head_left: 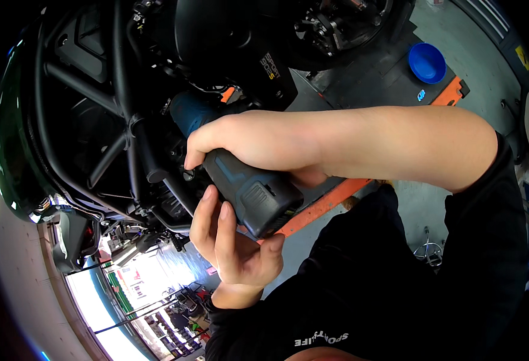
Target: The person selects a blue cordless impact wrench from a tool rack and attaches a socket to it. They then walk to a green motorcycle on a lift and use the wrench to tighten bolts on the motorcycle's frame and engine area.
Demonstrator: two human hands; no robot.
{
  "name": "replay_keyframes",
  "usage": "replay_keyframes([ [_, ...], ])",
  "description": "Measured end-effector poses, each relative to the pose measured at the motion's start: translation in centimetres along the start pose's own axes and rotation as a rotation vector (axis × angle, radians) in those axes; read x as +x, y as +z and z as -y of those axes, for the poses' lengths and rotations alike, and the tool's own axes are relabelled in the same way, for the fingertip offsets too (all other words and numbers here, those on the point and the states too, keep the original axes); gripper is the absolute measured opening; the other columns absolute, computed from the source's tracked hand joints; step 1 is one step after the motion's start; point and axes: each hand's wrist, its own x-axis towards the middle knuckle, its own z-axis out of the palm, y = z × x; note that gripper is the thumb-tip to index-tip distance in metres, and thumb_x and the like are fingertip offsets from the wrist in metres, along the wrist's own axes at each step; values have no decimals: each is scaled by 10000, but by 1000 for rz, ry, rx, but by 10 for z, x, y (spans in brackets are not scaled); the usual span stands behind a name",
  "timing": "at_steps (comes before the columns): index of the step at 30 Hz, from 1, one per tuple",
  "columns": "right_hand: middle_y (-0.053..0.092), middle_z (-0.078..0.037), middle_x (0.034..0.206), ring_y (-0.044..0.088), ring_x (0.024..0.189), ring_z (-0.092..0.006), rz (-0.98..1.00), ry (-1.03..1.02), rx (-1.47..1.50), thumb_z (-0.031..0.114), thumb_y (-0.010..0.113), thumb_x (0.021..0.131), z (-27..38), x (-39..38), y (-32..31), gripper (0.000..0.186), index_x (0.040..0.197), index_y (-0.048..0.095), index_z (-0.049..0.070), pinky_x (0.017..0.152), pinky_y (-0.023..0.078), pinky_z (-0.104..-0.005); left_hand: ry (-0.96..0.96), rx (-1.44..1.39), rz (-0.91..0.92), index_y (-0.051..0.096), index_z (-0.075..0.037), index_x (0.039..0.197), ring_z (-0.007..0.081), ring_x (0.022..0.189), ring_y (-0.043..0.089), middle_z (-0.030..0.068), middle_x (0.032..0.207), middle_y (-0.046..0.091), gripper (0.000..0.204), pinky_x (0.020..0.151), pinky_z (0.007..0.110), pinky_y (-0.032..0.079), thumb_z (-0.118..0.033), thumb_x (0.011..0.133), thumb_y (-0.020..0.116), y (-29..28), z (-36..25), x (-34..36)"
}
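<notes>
A cordless power tool point(243, 186), dark with blue-grey parts and a battery pack at its base, is held up against the side of a black motorcycle point(87, 84). My right hand point(246, 141) is wrapped round its handle, the arm reaching across from the right. Past that hand the tool's blue body point(189, 111) shows, pointing in among the motorcycle's frame tubes. What its nose meets is hidden. Below, my left hand point(231, 256) is palm up by the battery end. Its fingers are stretched along the tool's side and the thumb is apart, close to the battery's lower edge.
Thick black frame tubes point(120, 102) stand close by on the left. The motorcycle is over a dark lift platform point(361, 84) with an orange edge point(331, 204). A blue basin point(427, 62) sits at the platform's far right. A wheeled metal stool base point(430, 249) stands on the floor.
</notes>
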Motion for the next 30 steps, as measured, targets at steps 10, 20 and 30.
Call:
replay_keyframes([
  [10,638,-82,845,632,633,-164,-2,52,82,352,672,910,18,18,1,337,1007,595,38,577,564,-319,-171,29,-134,526,146,1436,433,1358,554,368,1518,458,609,1058,422,509,-293,1043,681,11,-8,19],
  [20,634,-81,930,659,792,-191,29,48,144,392,661,906,20,35,10,376,1052,577,55,745,569,-394,-277,189,-179,470,177,1457,431,1384,524,353,1534,447,598,1140,486,438,-311,1112,463,9,-18,35],
  [30,627,-110,990,656,822,-207,66,12,152,399,654,913,19,42,9,409,1082,576,35,740,574,-397,-206,385,-272,517,144,1445,410,1309,558,325,1412,555,550,1118,494,445,-296,1131,416,17,-11,34],
])
